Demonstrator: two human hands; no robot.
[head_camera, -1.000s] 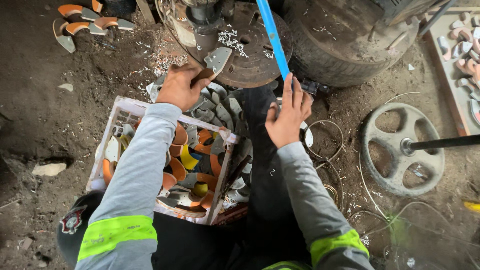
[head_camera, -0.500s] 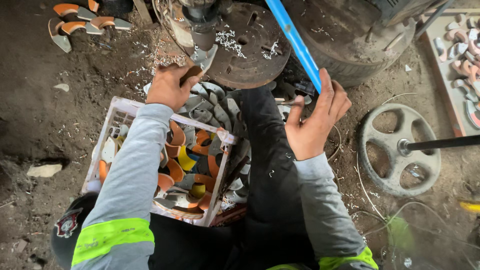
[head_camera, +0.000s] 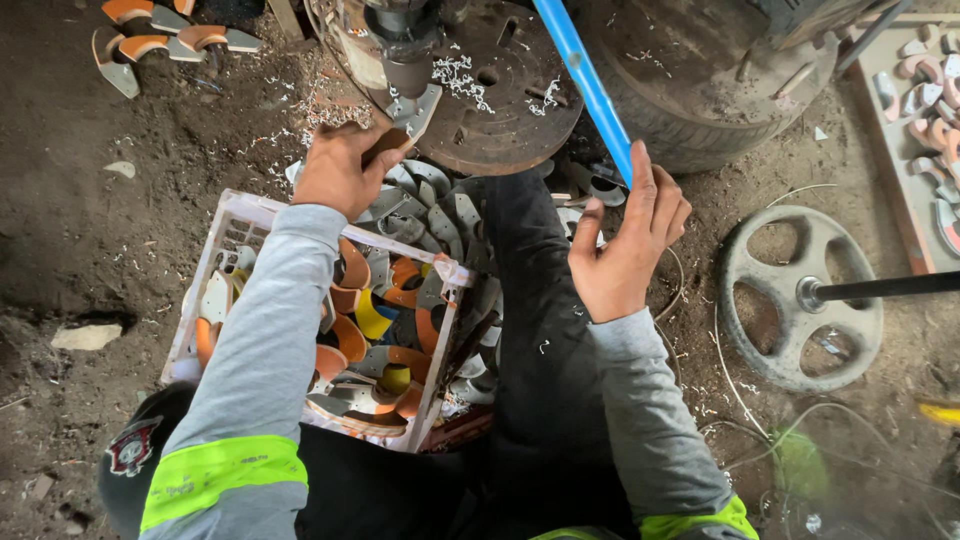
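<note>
One metal piece (head_camera: 400, 135) sits pinched in your left hand (head_camera: 338, 170) against the round drill table (head_camera: 500, 90); your right hand (head_camera: 625, 250), open-fingered, touches the blue lever (head_camera: 585, 85). A slack pinch lets the piece spin.

A single head-worn camera looks steeply down, close over the person's arms. It faces forward across a crate (head_camera: 232, 215) to a round plate (head_camera: 500, 95) on dirt ground.
</note>
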